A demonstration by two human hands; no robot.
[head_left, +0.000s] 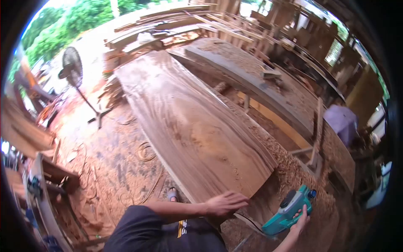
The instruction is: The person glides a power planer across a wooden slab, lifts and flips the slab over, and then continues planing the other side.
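Note:
A teal electric planer [287, 211] with a blue knob at its front rests near the slab's near end, tilted up to the right. My right hand [300, 220] is wrapped round its side. From the planer's rear a dark cord [248, 219] runs left toward my body. My left hand [226, 203] is stretched flat, fingers out, at the near edge of a long wooden slab [197, 130]. The slab has dark swirling grain and a paler patch in its near half, with a few shavings lying on it.
Wood shavings [289, 168] heap along the slab's right side, beside a second shavings-covered bench [252, 75]. A standing fan [75, 69] is at the far left. Cables [146, 152] lie coiled on the dusty floor. Stacked planks [155, 29] fill the back.

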